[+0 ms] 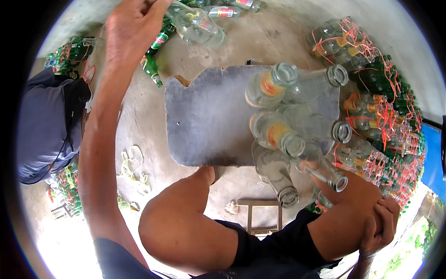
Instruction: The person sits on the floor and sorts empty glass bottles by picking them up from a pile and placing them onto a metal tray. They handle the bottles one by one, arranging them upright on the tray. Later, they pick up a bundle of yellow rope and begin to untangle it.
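Note:
My left hand [137,25] is stretched to the far left, its fingers closed around the neck of a clear glass bottle [197,25]; the fingertips are partly cut off by the picture's edge. A second clear bottle seems to overlap it, too blurred to separate surely. My right hand [383,223] rests against my right knee with curled fingers and nothing visible in them. Several clear glass bottles, one with an orange label [274,83], are grouped at the right side of a dark, worn board [209,116] in front of me. Some stand upright; others lean outward.
Bundles of bottles tied with red string [367,111] line the right wall. Green bottles [151,69] lie on the floor at the far left. Pale cord [132,165] is strewn left of the board. A person in dark clothing [49,125] is at the left edge.

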Tool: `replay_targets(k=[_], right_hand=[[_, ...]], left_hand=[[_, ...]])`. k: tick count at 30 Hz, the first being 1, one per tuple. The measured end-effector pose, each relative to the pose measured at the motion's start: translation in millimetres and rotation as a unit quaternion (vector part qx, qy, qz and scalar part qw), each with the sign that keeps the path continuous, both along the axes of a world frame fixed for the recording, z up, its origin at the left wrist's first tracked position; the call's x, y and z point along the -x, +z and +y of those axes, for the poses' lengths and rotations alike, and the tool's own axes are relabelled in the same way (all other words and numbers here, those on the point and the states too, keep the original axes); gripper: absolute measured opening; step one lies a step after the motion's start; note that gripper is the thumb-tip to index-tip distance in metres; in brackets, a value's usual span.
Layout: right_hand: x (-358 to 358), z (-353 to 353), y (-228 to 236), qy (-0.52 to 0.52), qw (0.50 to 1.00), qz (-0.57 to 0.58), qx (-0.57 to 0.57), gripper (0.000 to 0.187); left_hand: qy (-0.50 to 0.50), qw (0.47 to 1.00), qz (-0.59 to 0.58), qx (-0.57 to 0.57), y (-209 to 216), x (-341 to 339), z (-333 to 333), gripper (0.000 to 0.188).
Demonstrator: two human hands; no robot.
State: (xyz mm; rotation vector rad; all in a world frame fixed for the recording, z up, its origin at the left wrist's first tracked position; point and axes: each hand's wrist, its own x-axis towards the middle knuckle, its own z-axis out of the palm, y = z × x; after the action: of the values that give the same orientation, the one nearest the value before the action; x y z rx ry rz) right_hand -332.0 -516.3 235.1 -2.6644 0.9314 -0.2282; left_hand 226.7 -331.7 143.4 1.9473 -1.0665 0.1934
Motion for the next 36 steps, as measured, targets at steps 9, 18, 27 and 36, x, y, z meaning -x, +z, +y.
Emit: replay_targets(k=[9,18,27,36], right_hand=[[23.8,13.9,-3.7,-0.008,0.999,-0.036,0.024,0.029],[28.1,13.9,-7.2,0.006,0.997,-0.074,0.011,0.03],[28.6,14.4,-7.5,0.006,0.998,-0.067,0.018,0.03],[26.6,16.3,-9.0,-0.001,0.997,-0.072,0.012,0.03]], left_hand=[[0.036,0.999,0.034,-0.016,39.4,93.1,38.2,0.014],[-0.005,0.999,0.048,-0.005,27.6,136.0,45.4,0.014],[-0.038,0.997,-0.011,-0.07,21.3,150.2,36.5,0.013],[-0.05,0.995,-0.006,-0.083,23.2,153.1,31.1,0.013]])
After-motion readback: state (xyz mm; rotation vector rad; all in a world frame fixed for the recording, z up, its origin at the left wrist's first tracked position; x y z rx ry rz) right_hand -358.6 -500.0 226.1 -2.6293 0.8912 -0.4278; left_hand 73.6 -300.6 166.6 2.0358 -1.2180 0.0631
